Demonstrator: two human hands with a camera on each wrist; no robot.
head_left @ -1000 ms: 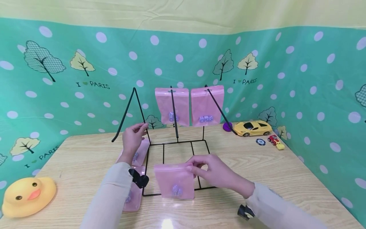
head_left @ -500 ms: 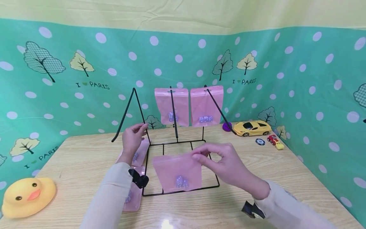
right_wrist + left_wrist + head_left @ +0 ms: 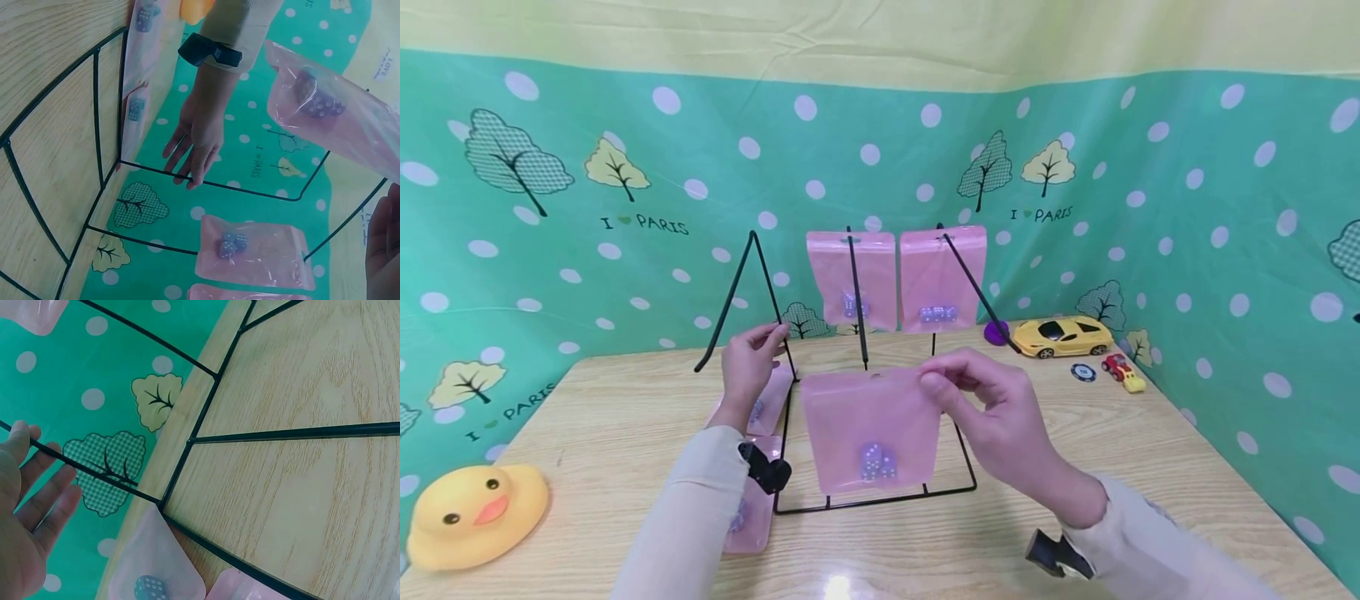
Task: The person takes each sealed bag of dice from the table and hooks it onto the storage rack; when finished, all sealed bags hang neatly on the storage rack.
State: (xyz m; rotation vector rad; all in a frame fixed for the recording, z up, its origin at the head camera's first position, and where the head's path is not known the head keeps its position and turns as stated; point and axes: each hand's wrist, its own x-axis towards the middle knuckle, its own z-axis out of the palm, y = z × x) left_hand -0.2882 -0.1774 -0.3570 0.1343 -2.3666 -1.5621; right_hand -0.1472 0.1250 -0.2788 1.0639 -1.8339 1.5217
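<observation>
**Head view: pink bag held up by its corner**

Head view shows the right hand (image 3: pixel 992 408) with its grip pinched on the top corner of a pink bag of dice (image 3: pixel 868 429). The bag hangs just left of that grip, above the black wire rack (image 3: pixel 880 498). It looks light, soft and floppy, so the top edge seems the best place to hold. The left hand (image 3: pixel 747 367) holds a rack arm with loose fingers.

You face a light wooden desk (image 3: pixel 625 433); behind it hangs a green polka-dot backdrop (image 3: pixel 647 167) with trees; a pale yellow strip (image 3: pixel 880 33) runs above.
</observation>
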